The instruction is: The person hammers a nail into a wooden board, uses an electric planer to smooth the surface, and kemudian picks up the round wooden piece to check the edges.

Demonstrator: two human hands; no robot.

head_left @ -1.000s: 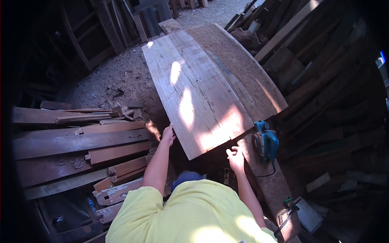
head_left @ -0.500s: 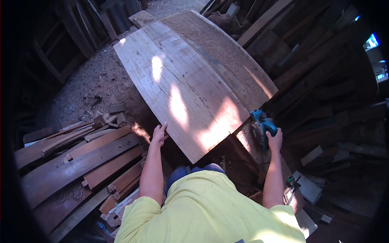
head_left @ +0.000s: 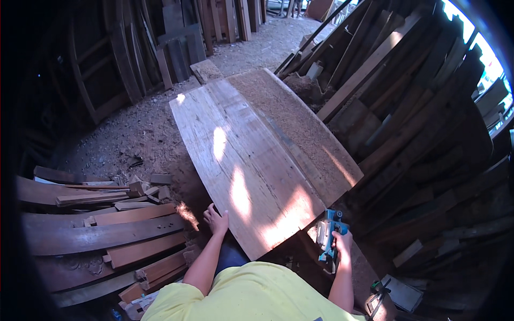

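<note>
A wide, pale wooden board point(head_left: 257, 166) lies in front of me, streaked with dark grain and bright sun patches. Beside its left edge is my left hand point(head_left: 217, 221), fingers apart and thumb at the edge; whether it presses on the wood I cannot tell. My right hand point(head_left: 342, 243) grips a teal electric hand planer point(head_left: 327, 235) by its rear handle. The planer is held tilted off the board's near right corner, its pale underside turned left.
Under the board is a larger panel point(head_left: 305, 123) strewn with shavings. Stacked planks point(head_left: 107, 235) lie at left. Long timbers point(head_left: 369, 69) lean at right. Shavings and chips cover the floor point(head_left: 128, 128). A clamp-like tool point(head_left: 379, 288) lies at lower right.
My view has tipped up, so the board sits lower in it. My left hand has loosened from the board's edge. The planer has come left and tilted, showing its underside.
</note>
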